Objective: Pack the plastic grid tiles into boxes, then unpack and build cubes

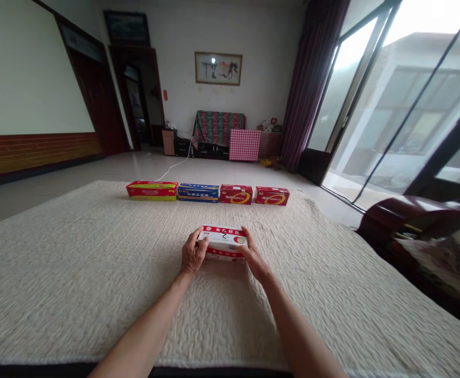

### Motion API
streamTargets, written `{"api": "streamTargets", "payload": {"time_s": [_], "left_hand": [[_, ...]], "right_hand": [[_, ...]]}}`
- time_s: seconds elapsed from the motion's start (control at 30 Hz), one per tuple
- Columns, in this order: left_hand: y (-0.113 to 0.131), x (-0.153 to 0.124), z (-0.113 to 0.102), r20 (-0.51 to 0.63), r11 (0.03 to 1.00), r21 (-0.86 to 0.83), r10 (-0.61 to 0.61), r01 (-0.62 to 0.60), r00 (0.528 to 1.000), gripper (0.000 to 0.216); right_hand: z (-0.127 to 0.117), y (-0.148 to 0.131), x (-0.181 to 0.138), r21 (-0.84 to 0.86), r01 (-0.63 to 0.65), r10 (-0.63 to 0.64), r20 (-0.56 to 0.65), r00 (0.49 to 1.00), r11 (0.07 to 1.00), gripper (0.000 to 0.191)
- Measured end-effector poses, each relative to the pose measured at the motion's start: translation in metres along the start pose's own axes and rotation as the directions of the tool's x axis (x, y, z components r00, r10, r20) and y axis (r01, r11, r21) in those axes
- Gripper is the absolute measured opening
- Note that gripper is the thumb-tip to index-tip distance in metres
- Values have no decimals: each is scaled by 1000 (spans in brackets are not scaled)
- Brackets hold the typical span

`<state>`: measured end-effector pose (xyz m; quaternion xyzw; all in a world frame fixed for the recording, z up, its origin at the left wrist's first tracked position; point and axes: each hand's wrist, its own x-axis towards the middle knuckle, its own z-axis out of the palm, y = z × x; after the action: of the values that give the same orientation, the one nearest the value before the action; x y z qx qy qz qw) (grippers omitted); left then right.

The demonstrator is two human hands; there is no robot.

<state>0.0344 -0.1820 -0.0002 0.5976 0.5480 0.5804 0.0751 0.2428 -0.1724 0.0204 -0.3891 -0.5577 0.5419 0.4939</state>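
The left hand [192, 257] and right hand [255, 260] clasp the white box [222, 239] between them, 1 at each end. It is over the near part of the quilt [135, 252]; whether it touches is unclear. Beyond, 4 boxes form 1 row: red-and-green box [152, 191], blue box [198, 193], 2 red boxes [236, 195].

Slim bare forearms [151, 319] with bare wrists [267, 276]

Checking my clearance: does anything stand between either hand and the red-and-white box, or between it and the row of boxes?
Nothing visible does. Left hand and right hand hold the red-and-white box; only blanket shows between it and the row of boxes.
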Motion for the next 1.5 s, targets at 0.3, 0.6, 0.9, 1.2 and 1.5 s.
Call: {"api": "streamTargets", "payload": {"time_s": [0.3,0.6,0.9,1.2,1.5], "left_hand": [[0,-1,3,-21,995,81,54,-52,998,43],[2,-4,7,-42,983,173,75,-67,996,45],[0,-5,8,-40,980,184,82,-73,996,43],[-1,-4,6,-35,987,144,84,-78,996,45],[-2,-2,5,-14,999,18,40,-40,999,50]], "right_hand": [[1,-2,5,4,-29,29,-20,999,1000,87],[0,7,9,40,33,-32,-7,999,999,84],[-1,0,8,30,-39,39,11,999,999,88],[0,-11,10,55,-102,103,-12,995,993,90],[12,16,10,73,116,-104,-145,984,991,83]]}}
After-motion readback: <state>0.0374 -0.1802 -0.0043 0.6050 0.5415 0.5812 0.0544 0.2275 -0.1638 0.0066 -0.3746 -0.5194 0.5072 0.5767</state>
